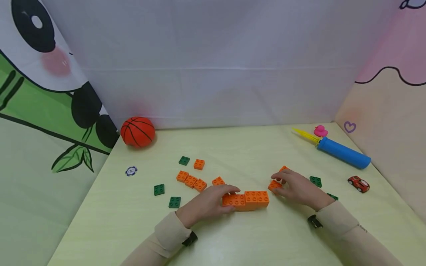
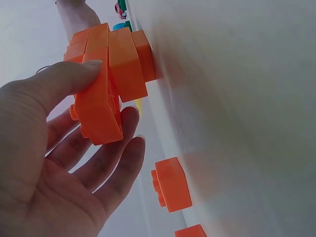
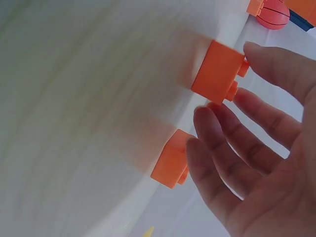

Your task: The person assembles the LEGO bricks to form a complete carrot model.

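Note:
In the head view, my left hand (image 1: 213, 201) holds the left end of a joined block of orange toy bricks (image 1: 251, 199). In the left wrist view, the thumb (image 2: 81, 74) lies on one side of these bricks and the fingers (image 2: 111, 158) curve behind the other. To the right, my right hand (image 1: 297, 188) hovers around a single orange brick (image 1: 274, 185) standing on the table. The right wrist view has the thumb and fingertips (image 3: 205, 121) close to that brick, studs facing the palm; firm contact is not visible. A second orange brick (image 3: 170, 160) stands near the fingers.
Loose orange bricks (image 1: 191, 181) and green bricks (image 1: 174, 202) lie left of centre. More green bricks (image 1: 315, 181) are beside the right wrist. A red ball (image 1: 138, 132), poker chip (image 1: 131, 171), blue pump (image 1: 344, 152), pink duck (image 1: 320, 130) and toy car (image 1: 358, 184) lie farther out.

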`<action>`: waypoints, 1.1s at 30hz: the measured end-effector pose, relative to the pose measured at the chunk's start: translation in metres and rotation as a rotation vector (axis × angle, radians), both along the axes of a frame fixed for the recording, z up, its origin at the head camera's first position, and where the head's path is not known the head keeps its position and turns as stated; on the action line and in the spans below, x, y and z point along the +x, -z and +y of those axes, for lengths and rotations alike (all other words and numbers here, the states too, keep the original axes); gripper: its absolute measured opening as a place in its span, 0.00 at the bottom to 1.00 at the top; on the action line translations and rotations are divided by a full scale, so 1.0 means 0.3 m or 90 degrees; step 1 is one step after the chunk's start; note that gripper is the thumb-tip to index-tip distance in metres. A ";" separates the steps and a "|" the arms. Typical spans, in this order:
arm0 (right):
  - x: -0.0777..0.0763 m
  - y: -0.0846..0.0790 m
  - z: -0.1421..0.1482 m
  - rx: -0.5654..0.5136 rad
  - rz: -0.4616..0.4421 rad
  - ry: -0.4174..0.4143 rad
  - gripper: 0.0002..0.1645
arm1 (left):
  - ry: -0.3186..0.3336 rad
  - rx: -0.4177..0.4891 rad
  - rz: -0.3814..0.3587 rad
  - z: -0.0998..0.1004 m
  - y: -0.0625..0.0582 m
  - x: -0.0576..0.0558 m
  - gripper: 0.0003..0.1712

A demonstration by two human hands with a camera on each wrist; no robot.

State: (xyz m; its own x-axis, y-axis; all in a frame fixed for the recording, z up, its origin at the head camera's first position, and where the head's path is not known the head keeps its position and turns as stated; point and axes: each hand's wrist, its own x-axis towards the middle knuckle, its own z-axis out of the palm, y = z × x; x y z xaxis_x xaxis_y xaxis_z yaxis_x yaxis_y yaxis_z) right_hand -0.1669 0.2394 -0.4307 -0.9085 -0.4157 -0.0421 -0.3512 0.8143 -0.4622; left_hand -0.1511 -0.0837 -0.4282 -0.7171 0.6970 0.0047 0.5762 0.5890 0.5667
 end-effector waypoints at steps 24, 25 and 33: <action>0.107 -0.126 -0.236 -0.157 0.168 -0.204 0.22 | -0.006 0.007 0.009 -0.018 0.001 0.003 0.28; 0.108 -0.125 -0.246 -0.155 0.169 -0.216 0.21 | -0.008 0.006 0.007 -0.019 0.001 0.003 0.28; 0.108 -0.097 -0.287 -0.148 0.145 -0.256 0.20 | -0.034 -0.019 -0.041 -0.032 -0.002 -0.005 0.29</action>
